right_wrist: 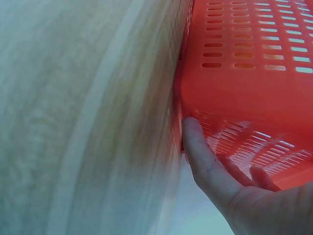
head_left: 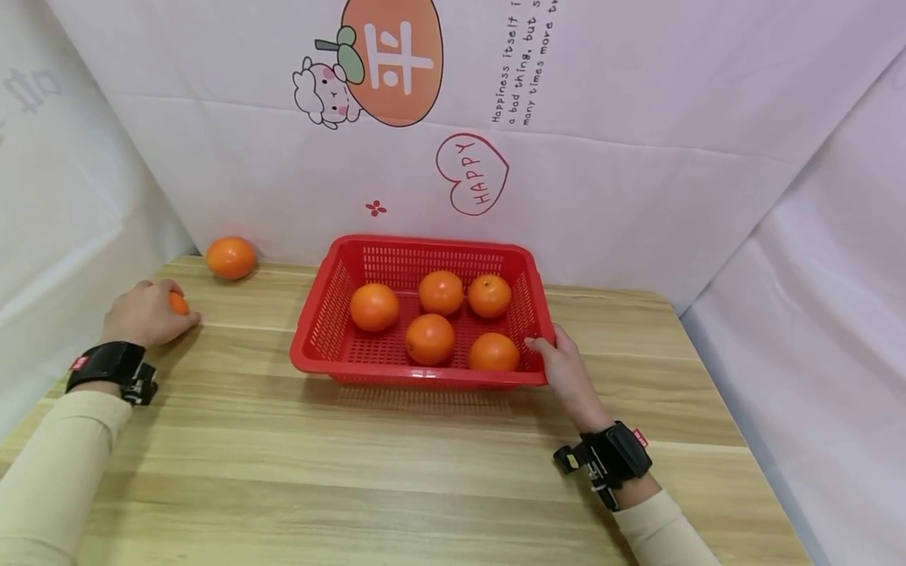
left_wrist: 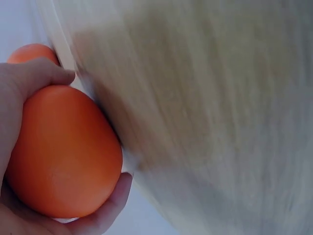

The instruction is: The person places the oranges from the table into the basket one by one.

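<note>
My left hand (head_left: 146,312) grips an orange (left_wrist: 66,152) at the left side of the table, its fingers and thumb curled round the fruit. Just beyond it lies another orange (head_left: 231,258), close to the table's back left corner. A red plastic basket (head_left: 421,377) with slotted walls stands in the middle towards the back. Inside it are several oranges (head_left: 430,339), spread over the bottom. My right hand (head_left: 566,373) holds the basket's right rim near the front corner, thumb over the edge and fingers against the outer wall.
The wooden table (head_left: 396,472) stretches forward under both arms. A white printed cloth (head_left: 637,196) hangs along its back edge, and more white cloth (head_left: 835,314) hangs at the sides. Each wrist carries a black strapped camera (head_left: 616,456).
</note>
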`<action>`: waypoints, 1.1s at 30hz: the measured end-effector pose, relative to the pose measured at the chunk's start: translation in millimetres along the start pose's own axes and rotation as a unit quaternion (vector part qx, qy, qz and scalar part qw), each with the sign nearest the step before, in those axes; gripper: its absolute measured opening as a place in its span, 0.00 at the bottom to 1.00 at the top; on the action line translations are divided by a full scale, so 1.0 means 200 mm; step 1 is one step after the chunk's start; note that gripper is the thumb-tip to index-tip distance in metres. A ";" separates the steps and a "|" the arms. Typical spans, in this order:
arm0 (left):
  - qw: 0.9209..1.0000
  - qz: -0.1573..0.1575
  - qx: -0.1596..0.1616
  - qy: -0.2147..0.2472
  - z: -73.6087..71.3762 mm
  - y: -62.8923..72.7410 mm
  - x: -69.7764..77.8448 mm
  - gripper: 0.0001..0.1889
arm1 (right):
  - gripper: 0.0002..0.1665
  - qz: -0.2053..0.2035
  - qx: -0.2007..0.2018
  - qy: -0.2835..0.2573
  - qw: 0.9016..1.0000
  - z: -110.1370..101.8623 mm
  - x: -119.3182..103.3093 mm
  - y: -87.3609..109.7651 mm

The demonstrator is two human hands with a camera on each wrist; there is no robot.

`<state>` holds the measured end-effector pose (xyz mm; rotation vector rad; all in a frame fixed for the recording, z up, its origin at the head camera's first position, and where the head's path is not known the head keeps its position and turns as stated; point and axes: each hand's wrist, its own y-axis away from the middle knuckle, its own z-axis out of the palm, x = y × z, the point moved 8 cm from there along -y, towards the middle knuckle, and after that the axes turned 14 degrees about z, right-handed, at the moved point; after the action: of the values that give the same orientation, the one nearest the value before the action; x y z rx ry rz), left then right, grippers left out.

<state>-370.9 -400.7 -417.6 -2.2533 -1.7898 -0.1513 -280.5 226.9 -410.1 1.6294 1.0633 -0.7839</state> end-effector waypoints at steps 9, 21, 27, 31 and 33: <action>0.999 0.022 0.023 0.004 -0.02 -0.02 0.09 0.29 | 0.26 0.003 0.002 0.001 1.000 0.00 0.00 0.00; 0.991 0.105 0.086 0.001 -0.17 -0.11 0.42 0.27 | 0.26 0.004 0.000 0.000 1.000 -0.01 -0.01 0.01; 0.991 0.105 0.086 0.013 -0.18 -0.13 0.49 0.28 | 0.25 0.002 -0.001 0.004 1.000 -0.01 0.00 0.00; 0.990 0.111 0.089 0.022 -0.20 -0.14 0.54 0.27 | 0.26 0.000 -0.001 0.006 1.000 -0.01 0.00 0.00; 0.988 0.120 0.097 0.026 -0.22 -0.14 0.59 0.24 | 0.26 0.001 0.002 0.003 1.000 -0.01 0.00 0.00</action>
<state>-367.6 -295.4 -343.8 -2.2765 -1.4255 0.0100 -280.7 228.6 -409.7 1.6367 1.0651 -0.7819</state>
